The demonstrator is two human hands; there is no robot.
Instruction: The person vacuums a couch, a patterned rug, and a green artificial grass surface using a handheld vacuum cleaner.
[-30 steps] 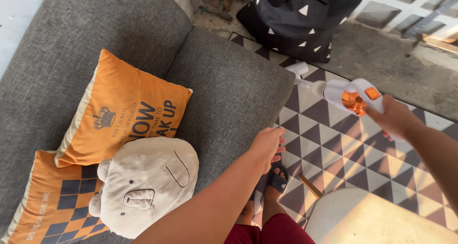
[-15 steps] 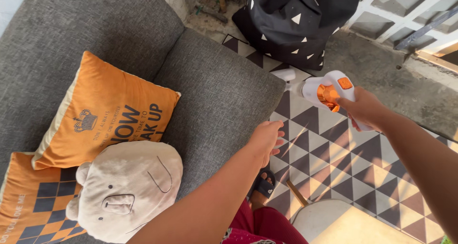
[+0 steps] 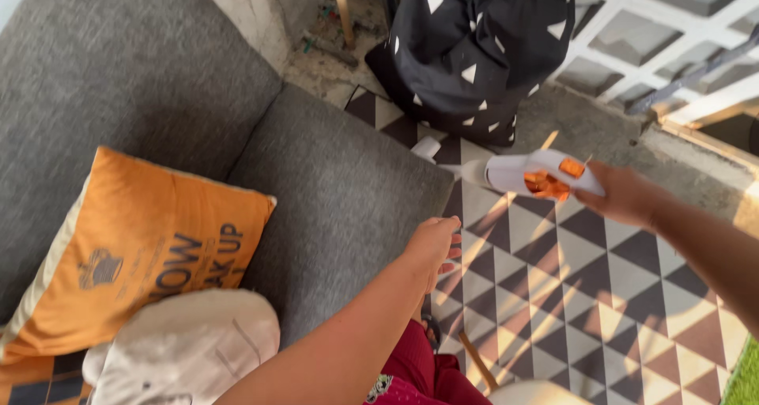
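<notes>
Handheld vacuum (image 3: 534, 176), white with orange parts, held out over the patterned floor mat (image 3: 585, 286) in the right hand (image 3: 628, 193); fingers of that grip wrapped closed around its handle, nozzle (image 3: 427, 149) pointing toward the end of the sofa. Whether the nozzle touches the sofa or the mat cannot be told; motion blur in this area.

Left hand (image 3: 433, 245) empty, grip loosely curled with fingers partly apart, hovering at the front edge of the grey sofa seat cushion (image 3: 340, 207), just beside the fabric; contact not clear.

On the sofa: orange throw pillow (image 3: 134, 255) with dark print leaning against the backrest; cream plush cushion (image 3: 186, 350) lying in front of it and overlapping its lower edge; second orange pillow with a dark check pattern (image 3: 32, 383) at the lower left corner, mostly cut off.

Black fabric bag with white triangles (image 3: 474, 49) standing on the concrete floor beyond the sofa end, top bunched; contents not visible. Mat is a triangle pattern in dark, white and tan. Red garment (image 3: 419, 369) at lower centre.
</notes>
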